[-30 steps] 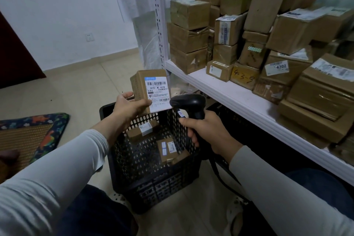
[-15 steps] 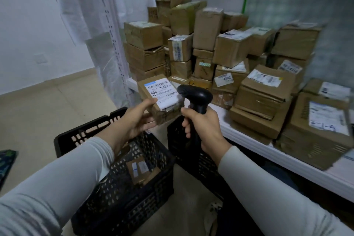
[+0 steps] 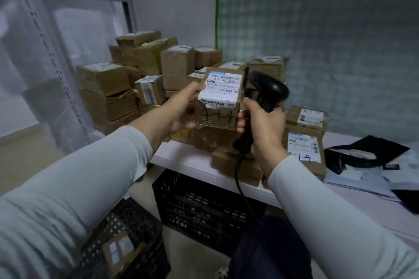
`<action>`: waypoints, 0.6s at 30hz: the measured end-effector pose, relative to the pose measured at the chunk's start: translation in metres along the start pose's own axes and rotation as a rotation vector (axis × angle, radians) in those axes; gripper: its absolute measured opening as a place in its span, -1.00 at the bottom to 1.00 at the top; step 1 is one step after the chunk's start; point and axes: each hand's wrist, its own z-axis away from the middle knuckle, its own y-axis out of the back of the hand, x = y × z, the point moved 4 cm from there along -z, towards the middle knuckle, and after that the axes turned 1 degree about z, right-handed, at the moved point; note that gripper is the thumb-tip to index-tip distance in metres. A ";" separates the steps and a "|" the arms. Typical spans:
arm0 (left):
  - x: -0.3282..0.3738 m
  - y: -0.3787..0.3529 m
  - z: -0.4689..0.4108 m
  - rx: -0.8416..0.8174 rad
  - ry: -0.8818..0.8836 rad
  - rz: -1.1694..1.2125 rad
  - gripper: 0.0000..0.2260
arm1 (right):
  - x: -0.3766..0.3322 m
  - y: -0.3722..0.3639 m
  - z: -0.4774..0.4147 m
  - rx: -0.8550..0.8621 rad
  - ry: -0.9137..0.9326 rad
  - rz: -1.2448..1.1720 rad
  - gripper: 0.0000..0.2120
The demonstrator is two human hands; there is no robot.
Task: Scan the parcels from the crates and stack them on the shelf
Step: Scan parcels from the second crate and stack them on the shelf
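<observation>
Parcel (image 3: 221, 99) with its white label turned up toward the camera hangs above the shelf (image 3: 188, 161), gripped at its side by the left hand (image 3: 184, 106), fingers wrapped on cardboard. The right hand (image 3: 264, 129) clasps a black scanner (image 3: 267, 93) just beside it while its fingertips steady the box, likely for placing among the stacked boxes (image 3: 127, 79). Below, a crate (image 3: 204, 208) waits.
</observation>
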 end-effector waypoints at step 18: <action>0.007 -0.049 -0.044 0.214 -0.141 -0.026 -0.71 | -0.002 0.011 -0.019 -0.058 -0.019 0.061 -0.83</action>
